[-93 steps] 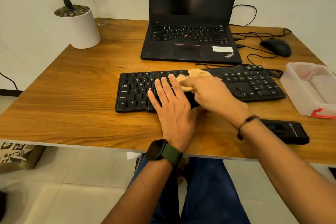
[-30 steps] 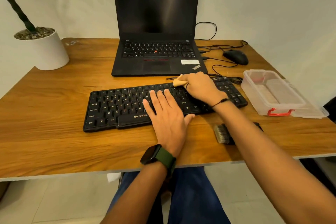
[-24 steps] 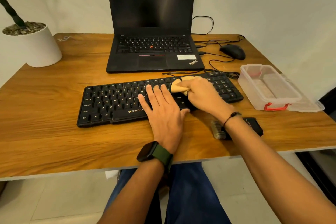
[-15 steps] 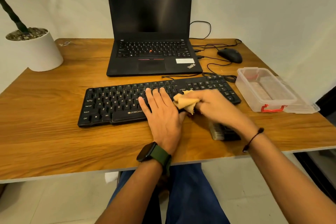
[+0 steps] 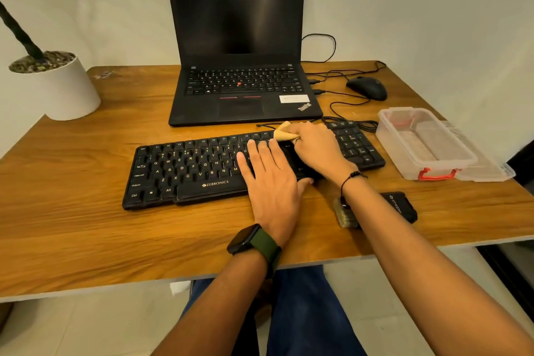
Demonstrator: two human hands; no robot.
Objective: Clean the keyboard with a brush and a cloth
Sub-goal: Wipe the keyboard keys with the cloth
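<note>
A black Zebronics keyboard (image 5: 190,170) lies across the middle of the wooden desk (image 5: 72,225). My left hand (image 5: 271,182) rests flat on its right-centre keys and front edge, fingers spread. My right hand (image 5: 316,147) is closed on a small tan cloth (image 5: 284,133), pressed on the keyboard's far edge just left of the number pad. A black-handled brush (image 5: 396,205) lies on the desk in front of the keyboard's right end, its bristles partly hidden by my right forearm.
An open black laptop (image 5: 242,89) stands behind the keyboard. A black mouse (image 5: 367,88) and loose cables lie at the back right. A clear plastic box (image 5: 424,141) with a red latch sits at the right. A white plant pot (image 5: 57,87) stands back left.
My right hand has carried the cloth from the keyboard's near edge back up to its far edge. My left hand has stayed pressed on the keys.
</note>
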